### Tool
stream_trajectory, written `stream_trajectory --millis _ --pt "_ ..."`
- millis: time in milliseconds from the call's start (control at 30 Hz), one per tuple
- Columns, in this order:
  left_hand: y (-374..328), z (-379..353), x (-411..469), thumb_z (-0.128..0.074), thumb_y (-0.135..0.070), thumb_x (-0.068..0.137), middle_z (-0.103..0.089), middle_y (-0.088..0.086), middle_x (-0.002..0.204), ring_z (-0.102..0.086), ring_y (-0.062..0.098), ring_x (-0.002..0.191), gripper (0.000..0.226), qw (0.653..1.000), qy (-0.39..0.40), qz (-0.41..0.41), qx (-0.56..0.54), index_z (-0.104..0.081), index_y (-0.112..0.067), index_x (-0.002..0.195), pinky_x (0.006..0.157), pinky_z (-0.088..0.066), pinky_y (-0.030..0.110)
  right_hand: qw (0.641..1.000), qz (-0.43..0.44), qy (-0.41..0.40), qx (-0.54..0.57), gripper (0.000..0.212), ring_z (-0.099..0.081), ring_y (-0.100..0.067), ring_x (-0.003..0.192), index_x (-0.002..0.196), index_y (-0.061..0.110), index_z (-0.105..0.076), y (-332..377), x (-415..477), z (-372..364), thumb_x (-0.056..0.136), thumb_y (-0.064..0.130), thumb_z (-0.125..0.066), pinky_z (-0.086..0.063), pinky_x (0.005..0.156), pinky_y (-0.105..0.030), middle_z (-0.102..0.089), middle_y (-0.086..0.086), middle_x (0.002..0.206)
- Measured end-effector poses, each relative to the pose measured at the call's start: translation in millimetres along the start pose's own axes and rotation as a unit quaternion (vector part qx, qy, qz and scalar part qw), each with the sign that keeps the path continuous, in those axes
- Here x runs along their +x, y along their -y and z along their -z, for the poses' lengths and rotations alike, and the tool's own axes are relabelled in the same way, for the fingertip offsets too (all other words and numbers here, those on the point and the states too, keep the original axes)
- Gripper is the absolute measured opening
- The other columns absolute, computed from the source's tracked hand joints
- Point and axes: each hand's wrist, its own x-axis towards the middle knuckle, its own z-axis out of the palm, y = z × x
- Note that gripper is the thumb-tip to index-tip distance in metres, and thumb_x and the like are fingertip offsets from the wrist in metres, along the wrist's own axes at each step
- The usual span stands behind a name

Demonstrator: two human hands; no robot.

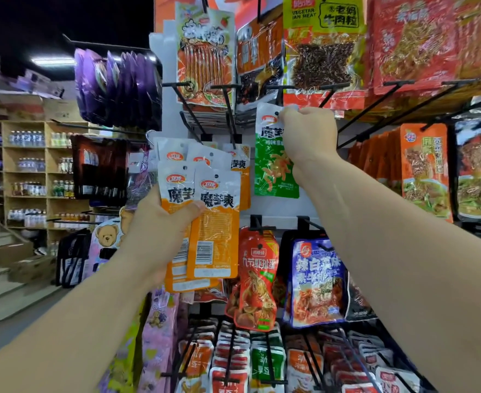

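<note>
My left hand [160, 222] grips a fanned stack of several orange-and-white snack packets [211, 222], thumb across their fronts, held up in front of the display rack. My right hand [308, 131] pinches the top edge of a green-and-white snack packet [271, 163] next to its hang hole, just below a black peg hook [279, 89]. The packet hangs down from my fingers against the white back panel. More orange packets [233, 157] of the same kind hang on a hook behind the held stack.
Black peg hooks stick out toward me across the rack. Red, orange and blue snack bags [315, 282] hang around, with small packets [262, 361] below. Purple bags [114, 86] hang left. Wooden shelves of bottles [26, 171] and steps [1, 268] lie far left.
</note>
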Motion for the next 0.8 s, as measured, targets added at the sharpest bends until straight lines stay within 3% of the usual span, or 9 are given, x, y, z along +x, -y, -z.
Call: stream_trajectory --millis 233,367,567,700,800 --pt "1.2 1.8 -3.1 -0.071 -0.009 0.097 -0.080 -0.008 0.106 -0.077 0.018 0.097 0.030 1.000 0.009 0.001 -0.006 -0.064 -0.033 0.114 0.086 -0.062 0.044 0.988 0.097 -0.024 -0.118 0.051 -0.013 -0.015 0.041 0.053 0.021 -0.027 0.0 3.1 4.5 0.092 0.018 -0.059 -0.014 0.050 -0.028 -0.014 0.010 0.037" --pt "0.5 2.4 -2.2 -0.072 -0.010 0.096 -0.079 -0.011 0.109 -0.075 0.018 0.103 0.032 1.000 0.008 0.000 0.004 -0.064 -0.036 0.113 0.096 -0.059 0.047 0.981 0.109 -0.036 -0.157 0.049 -0.013 -0.016 0.043 0.056 0.020 -0.027 4.8 7.2 4.1 0.092 0.017 -0.060 -0.015 0.047 -0.026 -0.017 0.005 0.048" --pt "0.1 3.1 -3.5 -0.071 -0.008 0.097 -0.079 -0.013 0.108 -0.076 0.013 0.102 0.034 1.000 0.013 -0.003 -0.003 -0.064 -0.036 0.115 0.096 -0.058 0.043 0.982 0.063 -0.013 -0.175 0.051 -0.023 -0.016 0.041 0.054 0.018 -0.033 -12.4 6.9 6.7 0.098 0.019 -0.060 -0.020 0.042 -0.027 -0.027 0.005 0.045" --pt "-0.6 2.5 -3.5 -0.070 -0.009 0.097 -0.079 -0.012 0.108 -0.075 0.018 0.104 0.033 1.000 0.016 0.004 -0.003 -0.064 -0.037 0.113 0.099 -0.057 0.051 0.983 0.045 -0.002 -0.175 0.052 -0.026 -0.020 0.049 0.057 0.017 -0.034 -26.0 12.9 1.0 0.101 0.026 -0.060 -0.023 0.050 -0.031 -0.031 0.001 0.052" --pt "0.3 3.2 -2.8 -0.071 -0.011 0.098 -0.079 -0.012 0.108 -0.074 0.022 0.108 0.032 1.000 0.017 0.008 0.002 -0.064 -0.040 0.109 0.101 -0.055 0.056 0.988 0.016 0.011 -0.151 0.047 -0.038 -0.023 0.054 0.059 0.017 -0.042 -38.2 23.5 -4.9 0.100 0.029 -0.062 -0.033 0.056 -0.033 -0.041 -0.001 0.056"
